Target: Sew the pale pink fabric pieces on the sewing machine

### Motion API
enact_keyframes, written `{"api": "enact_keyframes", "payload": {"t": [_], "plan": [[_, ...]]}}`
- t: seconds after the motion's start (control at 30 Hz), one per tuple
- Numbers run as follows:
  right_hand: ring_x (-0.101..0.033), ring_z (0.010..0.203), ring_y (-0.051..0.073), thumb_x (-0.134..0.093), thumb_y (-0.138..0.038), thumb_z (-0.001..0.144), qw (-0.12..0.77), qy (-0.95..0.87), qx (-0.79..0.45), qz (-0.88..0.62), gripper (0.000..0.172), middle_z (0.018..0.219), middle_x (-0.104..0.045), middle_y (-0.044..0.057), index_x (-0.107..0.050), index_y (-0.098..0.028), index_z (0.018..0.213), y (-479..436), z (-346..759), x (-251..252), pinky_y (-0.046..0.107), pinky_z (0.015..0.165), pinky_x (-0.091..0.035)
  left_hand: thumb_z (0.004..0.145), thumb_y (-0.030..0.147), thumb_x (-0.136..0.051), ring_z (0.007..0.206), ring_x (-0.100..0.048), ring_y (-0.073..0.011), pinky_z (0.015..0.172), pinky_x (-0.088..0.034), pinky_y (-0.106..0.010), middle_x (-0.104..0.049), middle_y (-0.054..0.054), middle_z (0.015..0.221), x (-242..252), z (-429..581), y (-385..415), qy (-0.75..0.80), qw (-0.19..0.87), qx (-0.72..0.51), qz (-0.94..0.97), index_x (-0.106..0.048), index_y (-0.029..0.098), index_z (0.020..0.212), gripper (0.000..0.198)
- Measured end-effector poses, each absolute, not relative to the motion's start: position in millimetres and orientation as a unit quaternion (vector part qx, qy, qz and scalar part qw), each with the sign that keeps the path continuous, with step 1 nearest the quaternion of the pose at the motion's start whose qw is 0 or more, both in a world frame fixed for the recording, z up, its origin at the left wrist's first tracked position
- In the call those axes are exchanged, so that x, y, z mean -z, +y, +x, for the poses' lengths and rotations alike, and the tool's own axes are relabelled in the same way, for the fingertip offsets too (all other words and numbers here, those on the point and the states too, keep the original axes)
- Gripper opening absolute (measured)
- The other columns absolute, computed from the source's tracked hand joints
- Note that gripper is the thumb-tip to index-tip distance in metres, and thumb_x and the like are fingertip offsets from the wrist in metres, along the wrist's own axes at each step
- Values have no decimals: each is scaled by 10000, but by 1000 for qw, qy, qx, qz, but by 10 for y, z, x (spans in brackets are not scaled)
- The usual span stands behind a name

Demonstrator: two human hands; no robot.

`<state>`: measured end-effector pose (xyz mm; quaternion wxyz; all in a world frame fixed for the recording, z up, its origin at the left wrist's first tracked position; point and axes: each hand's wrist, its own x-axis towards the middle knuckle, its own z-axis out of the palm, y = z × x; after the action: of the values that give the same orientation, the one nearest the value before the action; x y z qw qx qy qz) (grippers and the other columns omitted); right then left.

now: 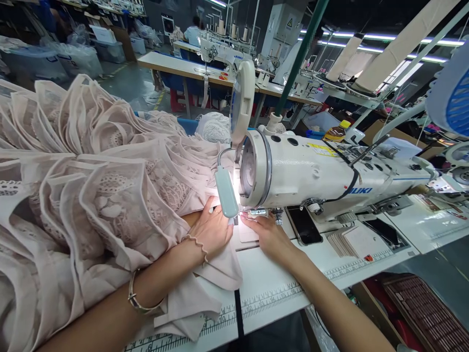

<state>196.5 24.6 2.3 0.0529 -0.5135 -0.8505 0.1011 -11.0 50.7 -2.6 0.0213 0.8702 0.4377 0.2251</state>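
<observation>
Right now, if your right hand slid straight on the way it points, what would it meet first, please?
Probably the presser foot under the sewing machine; the right hand lies flat just short of it, depth unclear.

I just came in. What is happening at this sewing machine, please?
A person is at a white sewing machine with both hands laid flat and open. The left hand presses the edge of a pale pink lace fabric down beside the needle area. The right hand rests on the table, fingertips near the needle area. A small lamp lights that spot. Most of the fabric is heaped to the left.
</observation>
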Motion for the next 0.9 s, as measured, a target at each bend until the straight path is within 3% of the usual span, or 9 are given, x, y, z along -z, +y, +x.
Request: {"api": "enact_keyframes", "payload": {"t": [0.27, 0.53, 0.9], "plan": [[-593, 1110, 239, -325, 29, 792, -1, -825, -119, -552, 721, 1293, -604, 101, -440, -259, 1443, 225, 1886, -114, 497, 1076, -320, 852, 175, -437, 1012, -606, -288, 989, -421, -497, -673, -116, 973, 52, -106, 519, 431, 7, -237, 870, -527, 146, 1084, 251], [-550, 1137, 241, -283, -30, 852, -27, -811, -137, -569, 678, 1370, -538, 87, -384, -290, 1470, 231, 1858, -134, 509, 1115, -215, 838, 173, -448, 946, -625, -276, 976, -444, -489, -674, -102, 915, 45, -99, 509, 439, -6, -243, 865, -552, 141, 1043, 232], [-553, 1118, 243, -277, -43, 860, -18, -816, -132, -563, 665, 1329, -562, 85, -378, -306, 1463, 256, 1879, -75, 517, 1104, -224, 846, 186, -443, 964, -619, -278, 966, -450, -497, -669, -104, 911, 93, -104, 520, 437, -33, -248, 864, -546, 144, 1048, 230]]}}
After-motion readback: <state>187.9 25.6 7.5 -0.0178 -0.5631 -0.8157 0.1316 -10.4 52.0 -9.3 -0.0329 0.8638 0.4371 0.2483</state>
